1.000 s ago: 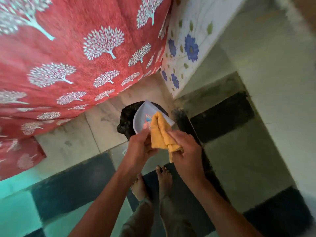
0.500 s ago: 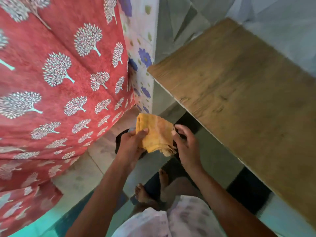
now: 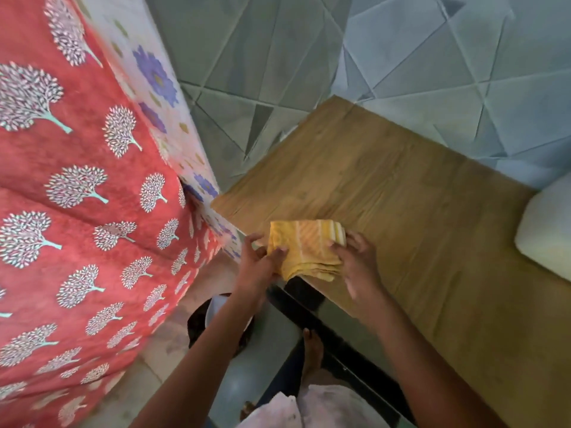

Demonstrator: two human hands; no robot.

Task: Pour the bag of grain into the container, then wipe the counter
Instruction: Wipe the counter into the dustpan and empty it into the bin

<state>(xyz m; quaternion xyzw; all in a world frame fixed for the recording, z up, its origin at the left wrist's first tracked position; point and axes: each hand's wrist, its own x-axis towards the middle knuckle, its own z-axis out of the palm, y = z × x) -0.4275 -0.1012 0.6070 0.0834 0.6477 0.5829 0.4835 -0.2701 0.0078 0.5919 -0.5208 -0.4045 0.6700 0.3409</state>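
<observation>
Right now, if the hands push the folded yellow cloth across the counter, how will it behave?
The yellow cloth looks soft and layered, so it will probably bunch rather than slide stiffly. It overhangs the wooden counter edge, so it may droop. It seems light.

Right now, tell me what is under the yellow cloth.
The folded yellow cloth lies on the near corner of the wooden counter, its near edge overhanging. Left hand and right hand hold its sides. The counter surface beneath it is covered.

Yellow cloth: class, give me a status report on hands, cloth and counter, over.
Left hand and right hand both hold folded yellow cloth. Cloth at near corner of wooden counter. White object at counter's right end.
</observation>
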